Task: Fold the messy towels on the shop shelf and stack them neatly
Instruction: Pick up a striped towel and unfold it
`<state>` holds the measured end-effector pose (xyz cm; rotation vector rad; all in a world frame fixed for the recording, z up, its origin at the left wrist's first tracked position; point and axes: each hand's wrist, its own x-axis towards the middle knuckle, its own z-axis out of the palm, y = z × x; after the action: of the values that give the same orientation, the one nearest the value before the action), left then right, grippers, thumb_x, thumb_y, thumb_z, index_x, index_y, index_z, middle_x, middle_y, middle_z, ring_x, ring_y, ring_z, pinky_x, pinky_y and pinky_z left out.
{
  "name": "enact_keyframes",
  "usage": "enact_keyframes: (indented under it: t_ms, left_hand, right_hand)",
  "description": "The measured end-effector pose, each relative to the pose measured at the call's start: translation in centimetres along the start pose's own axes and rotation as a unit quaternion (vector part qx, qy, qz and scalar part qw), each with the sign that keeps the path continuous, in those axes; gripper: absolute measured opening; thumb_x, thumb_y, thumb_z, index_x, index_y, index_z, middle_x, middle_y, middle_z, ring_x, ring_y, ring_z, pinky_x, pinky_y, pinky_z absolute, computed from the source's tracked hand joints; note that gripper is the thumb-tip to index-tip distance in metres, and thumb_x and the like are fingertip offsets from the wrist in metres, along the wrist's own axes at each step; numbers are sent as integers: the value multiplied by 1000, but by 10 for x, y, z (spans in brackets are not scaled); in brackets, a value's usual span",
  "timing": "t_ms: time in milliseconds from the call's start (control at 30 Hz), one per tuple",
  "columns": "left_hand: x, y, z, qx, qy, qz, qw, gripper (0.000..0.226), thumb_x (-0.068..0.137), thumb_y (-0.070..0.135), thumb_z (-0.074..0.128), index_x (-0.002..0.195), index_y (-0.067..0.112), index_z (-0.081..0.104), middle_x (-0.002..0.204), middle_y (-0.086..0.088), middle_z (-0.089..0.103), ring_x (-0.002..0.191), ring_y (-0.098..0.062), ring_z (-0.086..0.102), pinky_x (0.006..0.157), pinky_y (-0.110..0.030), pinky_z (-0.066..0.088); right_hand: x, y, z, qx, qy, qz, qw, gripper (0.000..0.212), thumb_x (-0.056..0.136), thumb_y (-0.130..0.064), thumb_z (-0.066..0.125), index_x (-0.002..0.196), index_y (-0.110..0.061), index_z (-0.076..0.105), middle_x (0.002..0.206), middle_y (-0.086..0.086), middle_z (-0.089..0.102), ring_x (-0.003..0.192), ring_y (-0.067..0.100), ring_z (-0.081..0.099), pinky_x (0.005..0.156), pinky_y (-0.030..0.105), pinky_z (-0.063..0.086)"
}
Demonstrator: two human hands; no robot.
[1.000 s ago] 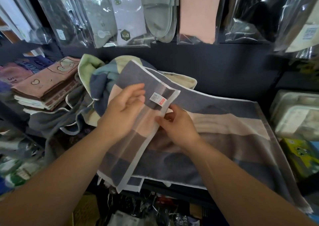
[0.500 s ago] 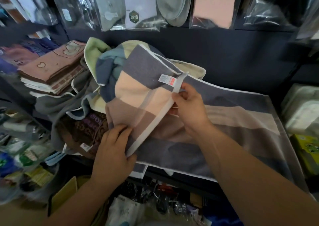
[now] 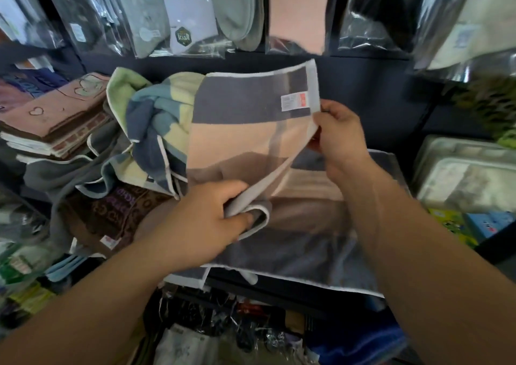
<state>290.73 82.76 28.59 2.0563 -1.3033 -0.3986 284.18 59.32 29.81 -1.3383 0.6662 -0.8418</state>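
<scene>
The striped towel (image 3: pixel 237 141) lies lengthwise left-to-right on the shelf (image 3: pixel 279 286), its left end raised as a flap: the right grip (image 3: pixel 339 138) pinches the far labelled corner, the left grip (image 3: pixel 206 222) pinches the near one, and the unfolded length stretches rightward.

Soft daylight, glare on plastic packets (image 3: pixel 374 15), blurred, bowed edges.

Print on the striped towel's (image 3: pixel 240 141) label (image 3: pixel 293 102) is too small to read. The left hand's (image 3: pixel 206 225) fingers (image 3: pixel 223 191) vanish under its white border. The towel hides most of the shelf's (image 3: pixel 279 288) front edge. The hanging packets (image 3: pixel 192 15) are cut off above.
</scene>
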Motion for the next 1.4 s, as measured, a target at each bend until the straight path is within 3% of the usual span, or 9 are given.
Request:
enact_keyframes:
  t_ms: [200,333,567,700,900,1067,1167,1300,1400]
  left_hand:
    - [35,31,67,-87,-99,58,990,45,86,26,75,128,35,59,100,18,67,91,1,65,76,-22,54]
    - [39,13,101,-25,-143,66,987,71,77,56,78,138,31,52,111,17,62,101,1,59,88,-28,53]
    - [32,-31,98,187,140,130,964,55,73,55,73,115,19,68,117,-2,62,112,-26,55,95,-46,47]
    - [21,-58,67,170,285,-36,943,55,77,44,78,119,12,62,114,-12,58,108,-32,53,92,-46,44]
    - [22,-82,53,72,180,-169,966,37,87,36,73,62,16,55,55,-2,53,56,-21,54,51,-30,33]
    - [31,-70,29,-117,217,-151,957,21,99,35,57,86,21,64,83,-5,67,79,-23,64,69,-41,50]
    - [24,-74,10,-1,198,-104,975,15,95,29,64,84,20,58,78,0,61,71,-11,57,58,-28,39]
    - [13,-95,-2,144,1,-143,979,24,80,39,78,84,27,59,78,10,62,73,-8,59,58,-27,40]
    - [18,-86,-7,144,22,-136,980,39,70,55,83,83,28,57,73,12,63,69,-5,59,60,-29,44]
  right_hand:
    - [22,19,-75,-80,158,34,984,28,84,-8,60,74,-30,74,85,4,76,83,28,74,74,48,63]
    - [19,56,-96,-222,152,32,962,24,86,-20,66,110,-17,70,105,-1,71,100,23,67,93,41,55]
    - [-13,76,-95,-352,57,37,933,34,87,-21,67,121,-19,69,115,5,70,107,26,67,82,28,52]
    - [-16,77,-104,-424,46,26,904,45,91,-15,62,136,-23,61,131,7,63,115,26,62,77,20,40]
    - [-10,72,-92,-392,-10,0,920,67,89,2,53,152,-18,42,156,3,40,139,20,43,96,11,31]
    - [-1,55,-92,-369,4,-61,927,75,86,4,53,155,-18,37,164,-3,27,149,13,28,120,24,24]
    - [-5,62,-98,-437,38,-62,897,61,89,-3,55,149,-9,45,155,8,44,142,23,42,115,23,30]
    - [-21,89,-99,-559,18,37,828,40,89,-24,58,128,-14,61,122,8,67,110,26,65,83,28,46]
    - [-29,87,-99,-600,11,52,798,39,86,-38,58,117,-17,67,116,6,69,101,23,67,78,28,46]
